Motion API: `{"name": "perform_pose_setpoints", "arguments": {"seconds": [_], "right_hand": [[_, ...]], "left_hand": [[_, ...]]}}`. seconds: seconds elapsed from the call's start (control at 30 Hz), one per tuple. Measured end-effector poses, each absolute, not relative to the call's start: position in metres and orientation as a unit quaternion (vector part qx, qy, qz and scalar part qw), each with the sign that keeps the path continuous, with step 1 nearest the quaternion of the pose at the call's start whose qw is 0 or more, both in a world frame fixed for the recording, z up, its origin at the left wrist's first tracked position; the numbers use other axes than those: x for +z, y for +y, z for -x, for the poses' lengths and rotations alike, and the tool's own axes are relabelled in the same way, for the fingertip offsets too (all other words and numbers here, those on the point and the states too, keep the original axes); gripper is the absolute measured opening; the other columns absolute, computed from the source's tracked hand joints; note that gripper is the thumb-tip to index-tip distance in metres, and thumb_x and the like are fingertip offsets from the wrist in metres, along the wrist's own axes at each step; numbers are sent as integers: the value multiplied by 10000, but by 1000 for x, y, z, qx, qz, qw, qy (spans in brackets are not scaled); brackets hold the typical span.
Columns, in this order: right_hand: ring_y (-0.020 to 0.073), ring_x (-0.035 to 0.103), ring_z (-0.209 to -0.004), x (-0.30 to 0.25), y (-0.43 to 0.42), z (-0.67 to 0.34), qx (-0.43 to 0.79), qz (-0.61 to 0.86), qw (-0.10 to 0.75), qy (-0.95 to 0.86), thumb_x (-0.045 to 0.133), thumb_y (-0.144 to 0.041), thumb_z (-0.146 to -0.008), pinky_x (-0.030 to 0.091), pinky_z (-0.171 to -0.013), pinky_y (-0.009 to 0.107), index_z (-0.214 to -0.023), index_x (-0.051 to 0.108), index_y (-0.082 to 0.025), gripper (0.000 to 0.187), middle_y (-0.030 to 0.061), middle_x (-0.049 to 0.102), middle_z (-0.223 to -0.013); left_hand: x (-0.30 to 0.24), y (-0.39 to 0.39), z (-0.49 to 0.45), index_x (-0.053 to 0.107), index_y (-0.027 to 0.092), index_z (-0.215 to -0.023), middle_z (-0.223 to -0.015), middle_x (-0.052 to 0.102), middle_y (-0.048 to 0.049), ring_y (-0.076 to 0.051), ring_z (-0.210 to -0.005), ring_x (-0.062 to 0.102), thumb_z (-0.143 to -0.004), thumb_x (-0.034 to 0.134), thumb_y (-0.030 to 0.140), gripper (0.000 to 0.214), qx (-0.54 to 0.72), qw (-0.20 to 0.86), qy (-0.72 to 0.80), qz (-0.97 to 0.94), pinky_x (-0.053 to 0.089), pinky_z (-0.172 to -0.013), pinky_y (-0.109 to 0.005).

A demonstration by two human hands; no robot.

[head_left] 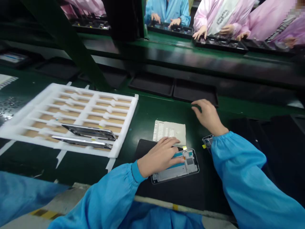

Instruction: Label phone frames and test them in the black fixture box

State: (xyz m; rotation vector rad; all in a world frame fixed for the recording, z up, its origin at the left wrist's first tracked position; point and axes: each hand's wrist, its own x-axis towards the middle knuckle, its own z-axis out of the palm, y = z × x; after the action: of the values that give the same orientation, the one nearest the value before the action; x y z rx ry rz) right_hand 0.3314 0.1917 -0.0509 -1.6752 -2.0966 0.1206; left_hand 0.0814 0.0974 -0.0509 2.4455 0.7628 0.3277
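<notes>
Blue-sleeved, the left hand (159, 156) presses flat, grip unclenched, on a phone frame (175, 166) lying on the dark mat (176, 187), while the right hand (207, 116), fingers loose and holding nothing, reaches toward a black tray (195, 90).

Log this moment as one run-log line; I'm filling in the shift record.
left hand: rests on phone frame | right hand: reaches to black tray, holds nothing | white foam rack: two frames

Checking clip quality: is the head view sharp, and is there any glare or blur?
Head view: the left hand on the phone frame is fairly sharp; the white foam tray smears at its left edge; glare streaks the conveyor rail; straight edges bow from lens distortion.
</notes>
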Motion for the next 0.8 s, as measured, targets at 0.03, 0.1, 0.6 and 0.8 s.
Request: {"name": "perform_pose_setpoints", "arguments": {"seconds": [0.03,0.1,0.6,0.8], "right_hand": [[253,594,-997,-49,180,-320,71,586,214,-778,507,-206,-924,473,-893,398,-1002,648,-182,163,108,643,-1033],[197,621,-872,-50,158,-299,122,546,185,-808,526,-203,-932,496,-799,315,-902,649,-202,127,53,652,-907],[253,514,-908,-65,146,-250,188,528,165,-812,478,-106,-897,411,-843,382,-805,510,-195,132,106,583,-919],[208,539,-859,-71,153,-257,276,548,330,-717,443,-270,-932,450,-837,371,-828,476,-215,122,65,566,-879]], "left_hand": [[-52,97,-82,681,116,-925,-1308,572,-149,-281,-1296,491,-932,570,466,367,123,273,284,-911,415,-1077,-415],[-53,96,-82,685,119,-935,-1326,558,-152,-285,-1319,470,-923,584,465,361,123,270,287,-911,401,-1092,-421],[-54,96,-84,712,154,-969,-1288,572,-120,-278,-1269,512,-922,593,457,328,127,322,298,-890,410,-1093,-425],[-55,94,-83,711,145,-939,-1281,568,-127,-281,-1267,510,-922,599,449,324,127,318,312,-886,420,-1086,-435]]}}
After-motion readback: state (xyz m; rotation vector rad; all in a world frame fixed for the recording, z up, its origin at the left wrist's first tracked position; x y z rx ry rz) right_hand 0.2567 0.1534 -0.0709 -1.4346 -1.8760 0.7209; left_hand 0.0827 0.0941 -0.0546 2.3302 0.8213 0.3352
